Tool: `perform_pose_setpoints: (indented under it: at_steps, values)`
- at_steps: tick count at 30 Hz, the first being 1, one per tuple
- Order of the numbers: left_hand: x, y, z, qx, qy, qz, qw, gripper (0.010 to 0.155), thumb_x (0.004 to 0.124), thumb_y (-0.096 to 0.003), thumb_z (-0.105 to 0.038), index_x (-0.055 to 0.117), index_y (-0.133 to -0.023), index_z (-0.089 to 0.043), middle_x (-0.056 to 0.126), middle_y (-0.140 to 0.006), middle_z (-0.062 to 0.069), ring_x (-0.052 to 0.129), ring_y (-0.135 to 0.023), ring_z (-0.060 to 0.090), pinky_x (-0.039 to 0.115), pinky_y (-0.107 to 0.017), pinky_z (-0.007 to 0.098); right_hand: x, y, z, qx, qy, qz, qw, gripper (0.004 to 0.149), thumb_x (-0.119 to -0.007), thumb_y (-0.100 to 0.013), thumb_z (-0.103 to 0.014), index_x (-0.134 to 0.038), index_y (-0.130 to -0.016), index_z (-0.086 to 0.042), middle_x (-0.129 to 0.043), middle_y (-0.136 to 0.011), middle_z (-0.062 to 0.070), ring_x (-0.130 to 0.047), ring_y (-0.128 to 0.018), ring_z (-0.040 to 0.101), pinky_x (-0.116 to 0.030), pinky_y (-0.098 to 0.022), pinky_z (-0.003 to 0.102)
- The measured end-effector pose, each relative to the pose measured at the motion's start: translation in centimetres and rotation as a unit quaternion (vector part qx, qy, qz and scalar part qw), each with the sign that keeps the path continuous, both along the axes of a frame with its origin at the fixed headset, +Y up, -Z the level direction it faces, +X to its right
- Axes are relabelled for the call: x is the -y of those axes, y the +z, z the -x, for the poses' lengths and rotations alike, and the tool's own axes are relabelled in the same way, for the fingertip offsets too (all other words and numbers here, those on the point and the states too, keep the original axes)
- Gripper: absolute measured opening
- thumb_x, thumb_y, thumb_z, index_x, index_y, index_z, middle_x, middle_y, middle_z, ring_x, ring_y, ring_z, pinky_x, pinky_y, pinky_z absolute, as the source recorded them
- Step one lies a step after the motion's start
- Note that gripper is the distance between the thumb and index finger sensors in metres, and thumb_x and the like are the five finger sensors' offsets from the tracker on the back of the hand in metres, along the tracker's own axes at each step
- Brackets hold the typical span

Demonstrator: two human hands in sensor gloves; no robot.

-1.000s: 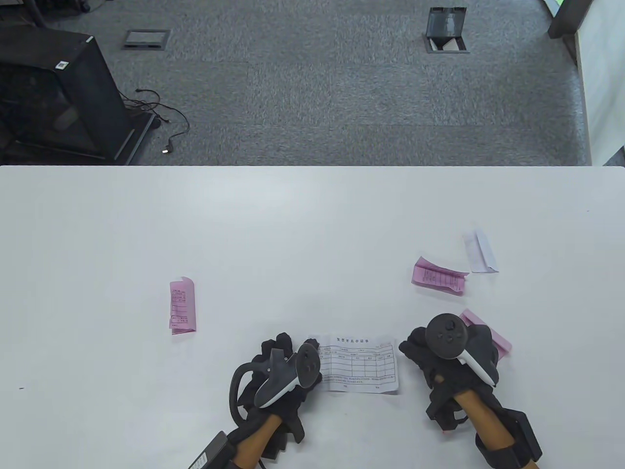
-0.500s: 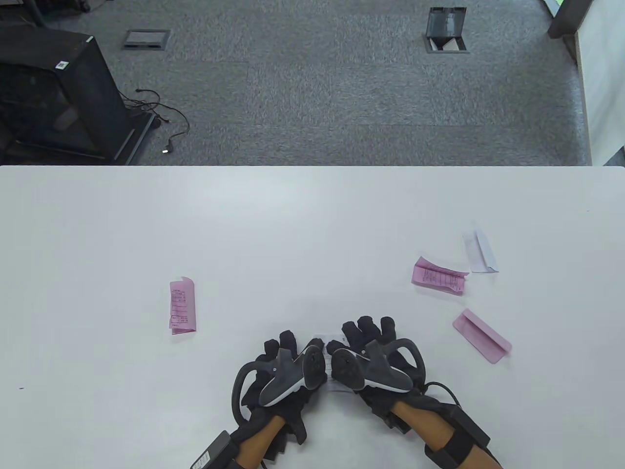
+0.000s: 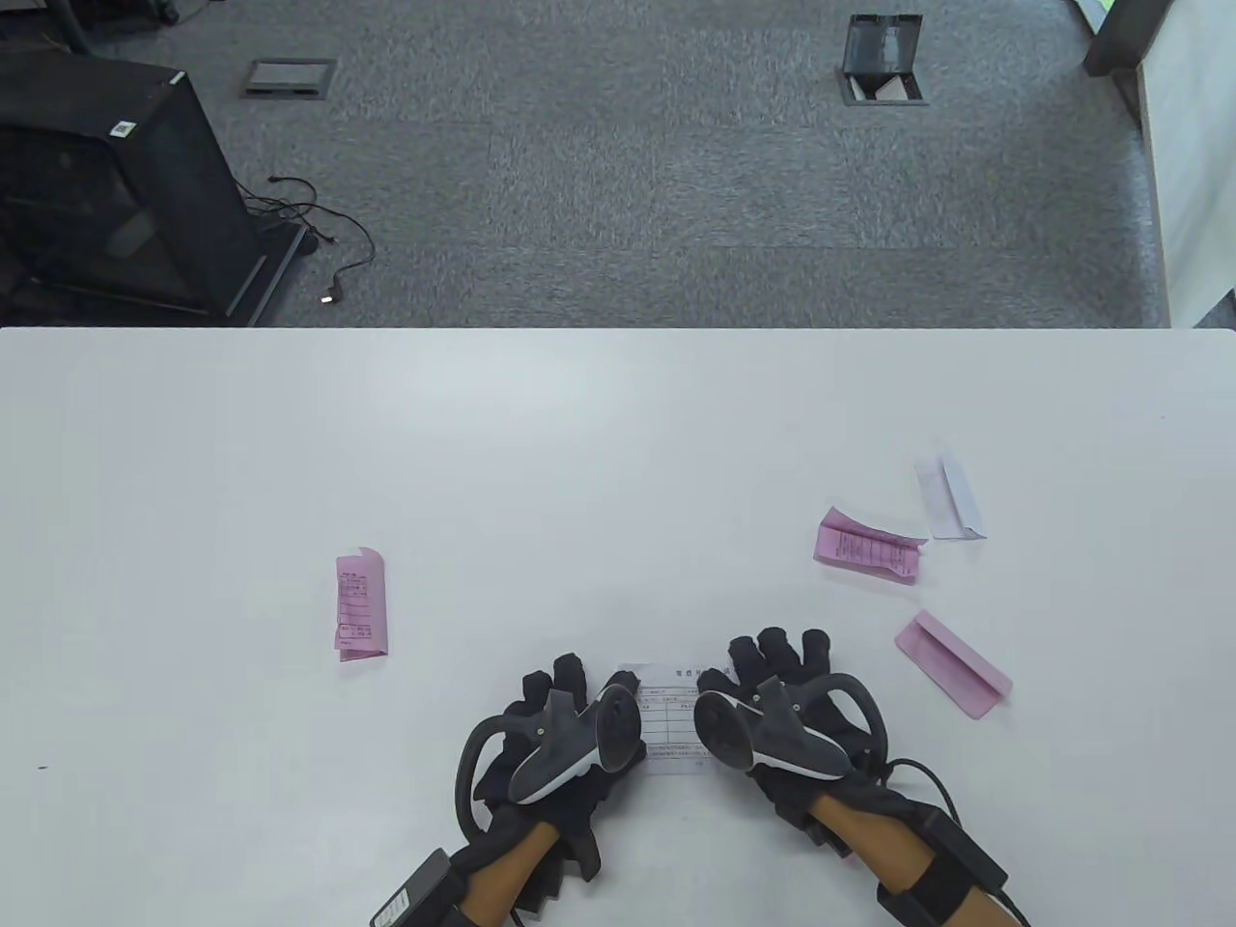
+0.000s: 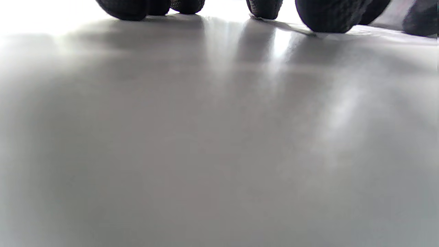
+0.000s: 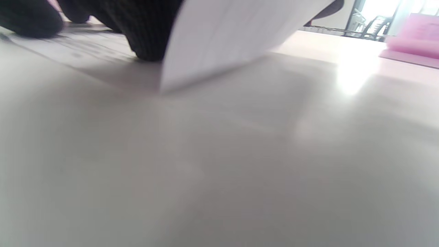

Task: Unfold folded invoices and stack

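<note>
- The white invoice (image 3: 671, 719) lies on the counter (image 3: 618, 444) between both hands.
- Left hand (image 3: 555, 734) presses its left edge, fingers (image 4: 264, 8) spread flat.
- Right hand (image 3: 782, 710) presses its right part, fingers straight.

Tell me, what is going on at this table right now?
A person in sensor gloves is flattening an unfolded white invoice near the table's front edge. The left hand and right hand both press on it. Three folded pink invoices and a folded white one lie untouched.
</note>
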State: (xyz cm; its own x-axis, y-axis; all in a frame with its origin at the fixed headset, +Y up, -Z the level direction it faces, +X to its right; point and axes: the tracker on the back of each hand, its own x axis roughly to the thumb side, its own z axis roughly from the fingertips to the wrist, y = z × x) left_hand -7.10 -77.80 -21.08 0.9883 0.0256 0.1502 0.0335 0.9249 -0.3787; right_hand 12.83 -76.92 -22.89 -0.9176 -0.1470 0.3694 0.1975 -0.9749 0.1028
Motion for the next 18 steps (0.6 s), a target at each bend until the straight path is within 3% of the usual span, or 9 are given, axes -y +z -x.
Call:
perform_pose_setpoints:
  at_steps: [8,15,18]
  values:
    - [0.1,0.0,0.3,-0.003,0.011,0.005,1.000,0.071,0.067,-0.0508,-0.060,0.037,-0.114,-0.046,0.023,-0.124,0.017,0.031,-0.105,0.047,0.048,-0.075,0.051,0.1,0.0,-4.7,0.051,-0.018,0.007,0.999,0.060,-0.071,-0.047,-0.050,-0.060,-0.103,-0.032,-0.054,-0.112,0.017,-0.046,-0.102,0.050,-0.034,-0.066,0.079]
    - [0.1,0.0,0.4,-0.002,0.011,0.008,1.000,0.071,0.067,-0.0510,-0.060,0.036,-0.114,-0.046,0.022,-0.124,0.017,0.030,-0.105,0.047,0.047,-0.075,0.051,0.0,-0.1,-5.1,0.057,-0.024,0.012,0.998,0.060,-0.072,-0.047,-0.050,-0.060,-0.103,-0.031,-0.053,-0.112,0.016,-0.046,-0.102,0.050,-0.033,-0.066,0.079]
    - [0.1,-0.1,0.4,-0.002,0.010,0.009,1.000,0.071,0.066,-0.0511,-0.060,0.035,-0.114,-0.046,0.022,-0.124,0.017,0.030,-0.105,0.047,0.047,-0.075,0.051,-0.9,0.0,-4.4,0.028,-0.019,-0.041,0.999,0.060,-0.071,-0.047,-0.050,-0.062,-0.103,-0.030,-0.053,-0.112,0.015,-0.046,-0.103,0.049,-0.034,-0.067,0.079]
